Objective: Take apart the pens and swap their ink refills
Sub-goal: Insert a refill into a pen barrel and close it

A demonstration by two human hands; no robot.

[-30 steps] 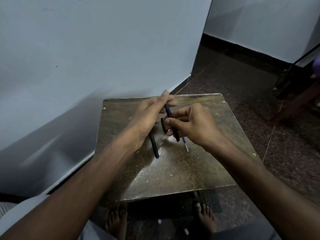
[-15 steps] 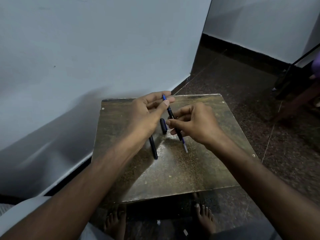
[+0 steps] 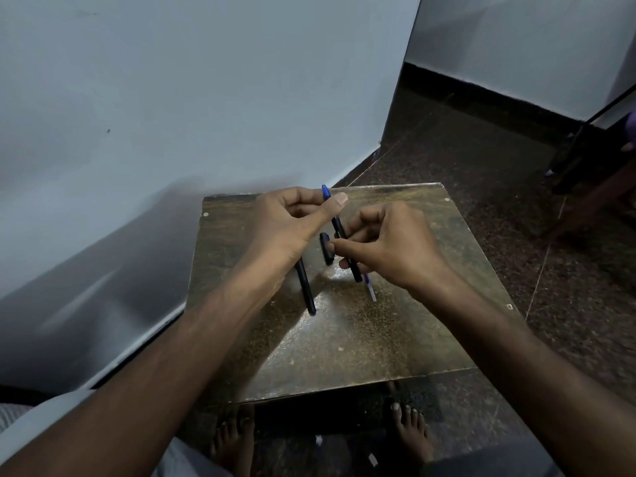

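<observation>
Pen (image 3: 346, 247): black barrel, held above table centre. Right hand (image 3: 395, 247) pinches its middle; left hand (image 3: 292, 223) pinches the blue far end (image 3: 325, 191). A pale refill (image 3: 370, 290) shows beyond its near end, whether loose or still seated I cannot tell.
Second pen (image 3: 305, 289): flat on the table, left of the first, seemingly untouched.
Cap (image 3: 326, 248): lying between the two.
Progress: early, judging so; no swap done.
Table (image 3: 344, 366): small; wall close on the left, open floor right, bare feet below the near edge.
</observation>
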